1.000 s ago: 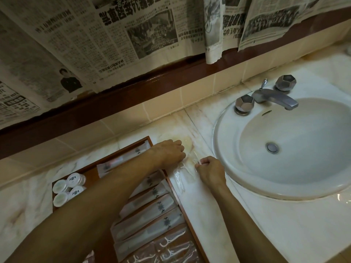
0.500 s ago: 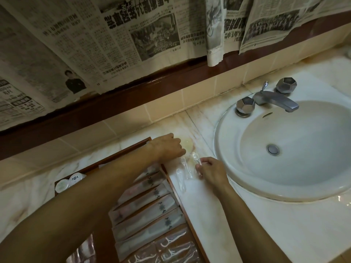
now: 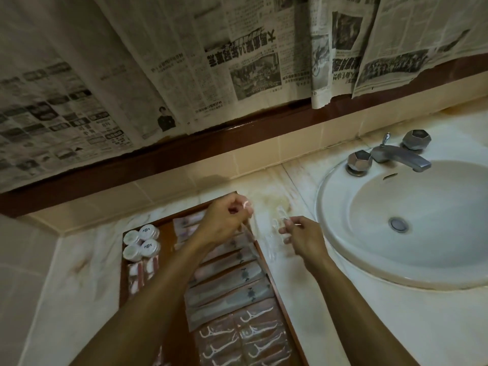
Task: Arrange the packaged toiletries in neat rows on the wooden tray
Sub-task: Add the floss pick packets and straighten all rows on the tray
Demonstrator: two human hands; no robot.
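While my left hand (image 3: 224, 223) hovers over the far right corner of the wooden tray (image 3: 286, 317), its fingers (image 3: 244, 207) are curled in and pinch a small clear packet (image 3: 246, 205) whose glossy edge shows by my fingertips; what is inside it is too blurred to tell. My right hand (image 3: 303, 237) is just past the tray's right rim, above the counter (image 3: 396, 320), and its fingers (image 3: 286, 228) are bent, pinching another clear wrapper (image 3: 280, 216) that sticks up toward the wall. I cannot tell whether that wrapper's lower end touches the counter.

On the tray, the long packaged toiletries (image 3: 232, 289) lie in a row down the right half, each slanted the same way and overlapping the next. At the tray's near end, clear packets of white floss picks (image 3: 243, 336) sit side by side in two columns. In the tray's far left corner four small round white tubs (image 3: 141, 243) are clustered, touching each other, and just nearer than them lie two small pink-and-white sachets (image 3: 142, 273). My left forearm crosses over the middle of the tray and hides part of it.

To the right of the tray, well apart, is the white sink (image 3: 343, 260) with its metal faucet (image 3: 401, 155) and two faceted knobs. Beyond the tray's far edge a dark red ledge (image 3: 184, 159) runs along the wall, with sheets of newspaper (image 3: 184, 62) hanging above it.
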